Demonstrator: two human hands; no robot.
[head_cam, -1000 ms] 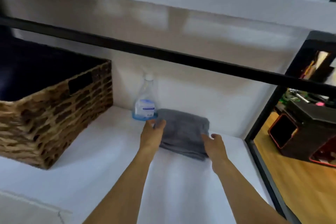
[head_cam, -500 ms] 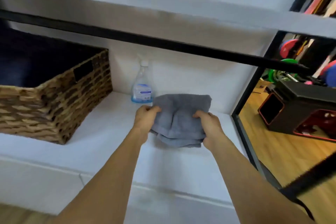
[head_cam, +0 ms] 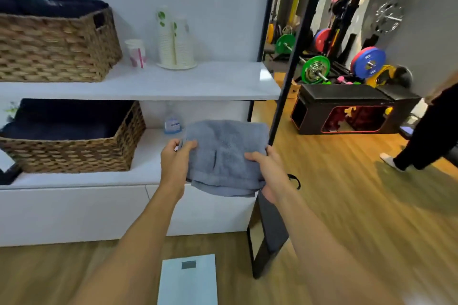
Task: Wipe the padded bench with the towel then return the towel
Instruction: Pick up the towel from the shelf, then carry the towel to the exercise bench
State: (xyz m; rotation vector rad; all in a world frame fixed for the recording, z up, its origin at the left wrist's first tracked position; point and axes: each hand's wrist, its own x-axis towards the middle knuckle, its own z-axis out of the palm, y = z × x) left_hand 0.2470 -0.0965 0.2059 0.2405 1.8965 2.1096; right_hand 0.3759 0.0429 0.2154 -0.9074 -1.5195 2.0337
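A folded grey towel (head_cam: pixel 224 153) hangs in the air in front of the lower white shelf (head_cam: pixel 146 173). My left hand (head_cam: pixel 177 158) grips its left edge and my right hand (head_cam: pixel 269 168) grips its right edge, thumbs on top. A black padded bench (head_cam: pixel 344 94) with red-trimmed openings stands on the wooden floor at the right, well beyond my hands.
Two wicker baskets (head_cam: pixel 71 151) (head_cam: pixel 54 49) of dark towels fill the left of both shelves. A spray bottle (head_cam: pixel 171 119) stands behind the towel. Paper cups (head_cam: pixel 174 39) sit on the upper shelf. A scale (head_cam: pixel 187 280) lies on the floor. A person (head_cam: pixel 426 136) walks at the right by weight plates (head_cam: pixel 316 69).
Both hands closed on the towel and lifted it off the lower shelf toward me. My view pulled back and up, so the upper shelf and the gym floor now show.
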